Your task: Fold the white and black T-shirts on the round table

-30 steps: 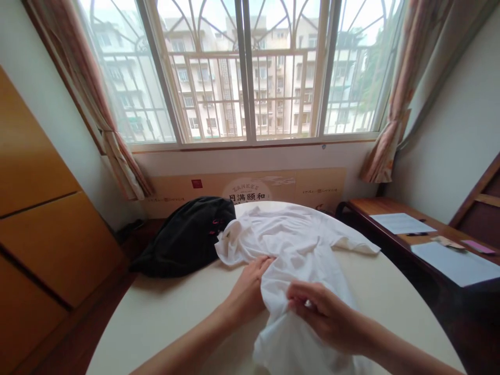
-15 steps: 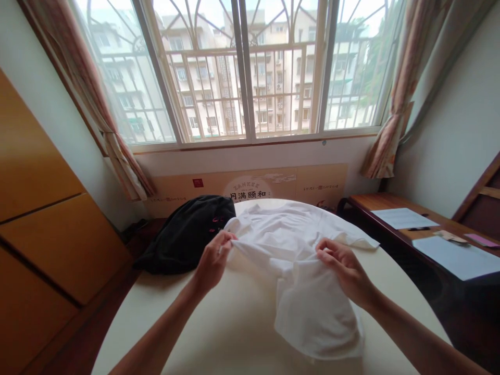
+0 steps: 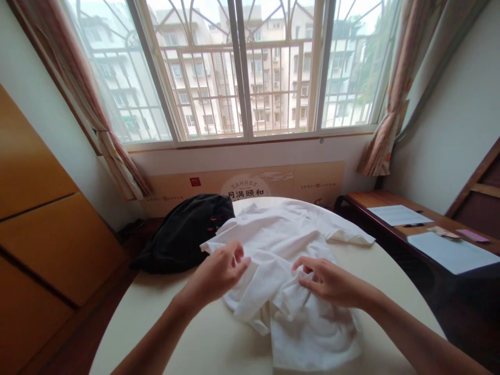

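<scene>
Mid-frame, our left hand (image 3: 216, 271) has fingers parted; we can't tell whether our right hand (image 3: 330, 284) pinches the shirt (image 3: 281, 234). Bunching lower-centre could leave creases.

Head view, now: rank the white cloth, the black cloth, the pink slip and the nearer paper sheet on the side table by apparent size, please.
1. White cloth
2. Black cloth
3. Nearer paper sheet
4. Pink slip

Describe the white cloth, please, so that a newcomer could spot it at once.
Before the window stands a pale table with a curved edge. On it, by the left hand and right hand, lies the wrinkled cloth. Its white colour sets it apart from the black bundle beside it.
</scene>
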{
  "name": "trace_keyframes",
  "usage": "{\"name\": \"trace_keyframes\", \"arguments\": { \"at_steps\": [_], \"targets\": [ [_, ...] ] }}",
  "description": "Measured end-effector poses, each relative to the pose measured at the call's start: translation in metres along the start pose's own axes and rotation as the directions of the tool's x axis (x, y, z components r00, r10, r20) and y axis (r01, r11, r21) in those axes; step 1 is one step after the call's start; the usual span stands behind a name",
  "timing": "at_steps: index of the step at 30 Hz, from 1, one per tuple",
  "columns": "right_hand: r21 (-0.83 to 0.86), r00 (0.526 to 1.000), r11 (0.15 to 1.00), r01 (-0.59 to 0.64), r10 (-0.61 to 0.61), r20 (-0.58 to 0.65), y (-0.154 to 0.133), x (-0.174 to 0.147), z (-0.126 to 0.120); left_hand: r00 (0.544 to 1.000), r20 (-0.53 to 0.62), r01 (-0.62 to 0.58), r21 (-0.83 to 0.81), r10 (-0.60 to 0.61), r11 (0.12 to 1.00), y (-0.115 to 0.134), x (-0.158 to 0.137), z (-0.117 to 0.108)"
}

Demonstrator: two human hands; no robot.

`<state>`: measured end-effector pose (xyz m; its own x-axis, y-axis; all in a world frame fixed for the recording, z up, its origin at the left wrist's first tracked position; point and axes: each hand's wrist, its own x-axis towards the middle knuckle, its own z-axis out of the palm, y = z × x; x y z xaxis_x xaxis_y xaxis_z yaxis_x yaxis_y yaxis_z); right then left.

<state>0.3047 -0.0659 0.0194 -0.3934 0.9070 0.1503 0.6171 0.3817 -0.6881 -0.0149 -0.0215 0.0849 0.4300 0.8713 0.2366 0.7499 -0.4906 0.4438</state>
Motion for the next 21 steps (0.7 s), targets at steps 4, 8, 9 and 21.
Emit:
{"name": "trace_keyframes", "arguments": {
  "at_steps": [4, 8, 9, 21],
  "targets": [
    [-0.048, 0.996, 0.998, 0.051, -0.054, -0.066, -0.007, -0.005, -0.005, 0.891, 0.374, -0.230, -0.113, 0.256, 0.967, 0.026, -0.018, 0.014],
    [-0.352, 0.956, 0.920, 0.172, -0.242, -0.167, -0.045, -0.032, 0.003, 0.924, 0.323, -0.208, -0.026, 0.205, 0.978, 0.013, -0.012, 0.025],
    [-0.389, 0.945, 0.892, 0.233, -0.301, -0.124, -0.052, -0.040, 0.010, 0.943, 0.286, -0.174, -0.007, 0.169, 0.985, 0.009, -0.010, 0.023],
    [0.060, 0.985, 0.998, 0.029, -0.018, -0.171, -0.016, -0.106, 0.005, 0.941, 0.331, 0.134, -0.165, -0.073, 0.977, -0.002, -0.059, -0.055]
  ]
}}
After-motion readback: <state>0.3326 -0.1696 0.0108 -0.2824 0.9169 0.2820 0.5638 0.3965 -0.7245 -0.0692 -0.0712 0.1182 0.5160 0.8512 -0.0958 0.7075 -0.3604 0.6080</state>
